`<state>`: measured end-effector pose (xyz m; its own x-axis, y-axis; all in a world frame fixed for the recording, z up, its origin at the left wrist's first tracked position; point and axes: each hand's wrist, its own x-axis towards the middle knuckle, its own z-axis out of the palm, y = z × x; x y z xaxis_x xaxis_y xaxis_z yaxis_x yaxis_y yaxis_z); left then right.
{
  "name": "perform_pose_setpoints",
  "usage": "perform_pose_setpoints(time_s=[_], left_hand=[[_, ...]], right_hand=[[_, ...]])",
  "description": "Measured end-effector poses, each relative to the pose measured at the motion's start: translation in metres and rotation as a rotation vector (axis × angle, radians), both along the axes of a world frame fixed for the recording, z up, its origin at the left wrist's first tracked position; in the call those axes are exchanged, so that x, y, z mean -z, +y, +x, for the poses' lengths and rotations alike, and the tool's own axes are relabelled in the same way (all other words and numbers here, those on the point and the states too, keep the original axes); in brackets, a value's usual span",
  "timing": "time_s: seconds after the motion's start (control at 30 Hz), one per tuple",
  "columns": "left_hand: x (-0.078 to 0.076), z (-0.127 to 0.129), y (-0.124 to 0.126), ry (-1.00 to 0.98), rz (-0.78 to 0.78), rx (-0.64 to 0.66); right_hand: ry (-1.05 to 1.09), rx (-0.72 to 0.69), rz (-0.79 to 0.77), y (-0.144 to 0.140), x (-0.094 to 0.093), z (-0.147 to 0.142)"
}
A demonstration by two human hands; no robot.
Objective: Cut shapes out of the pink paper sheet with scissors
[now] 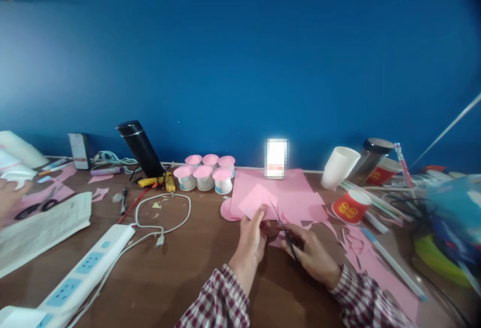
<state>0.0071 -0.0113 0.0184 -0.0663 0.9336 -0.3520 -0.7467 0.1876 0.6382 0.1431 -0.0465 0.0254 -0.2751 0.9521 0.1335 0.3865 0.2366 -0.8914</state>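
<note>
My left hand (252, 237) is closed on a piece of pink paper (256, 198), thumb on top, holding it above the table. In my right hand (313, 255) is a pair of dark scissors (288, 240), its blades pointing up and away along the right edge of that piece. How far the blades are parted cannot be made out. Behind both hands lie larger pink sheets (296, 187). To their left stand several small paper cups (205, 180) with pink tops, set in two rows.
A white power strip (86, 263) and its cable lie at front left, near a black bottle (140, 150). A lit phone (276, 160) stands against the blue wall. On the right are a red cup (351, 206), white cups (340, 165) and pink scraps (370, 258). Another person's hand (13, 197) shows far left.
</note>
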Motion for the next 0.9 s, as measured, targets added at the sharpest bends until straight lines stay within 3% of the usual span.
perform_pose_setpoints(time_s=[0.3,0.47,0.9], left_hand=[[0.005,-0.016,0.017,-0.282,-0.042,-0.043],[0.005,-0.021,0.024,-0.309,-0.089,-0.098],[-0.001,-0.006,0.012,-0.034,0.013,-0.100]], right_hand=[[-0.089,-0.017,-0.013,0.001,0.005,0.002],[-0.106,-0.036,-0.022,0.002,0.006,0.005],[-0.004,-0.081,-0.018,0.002,0.003,0.005]])
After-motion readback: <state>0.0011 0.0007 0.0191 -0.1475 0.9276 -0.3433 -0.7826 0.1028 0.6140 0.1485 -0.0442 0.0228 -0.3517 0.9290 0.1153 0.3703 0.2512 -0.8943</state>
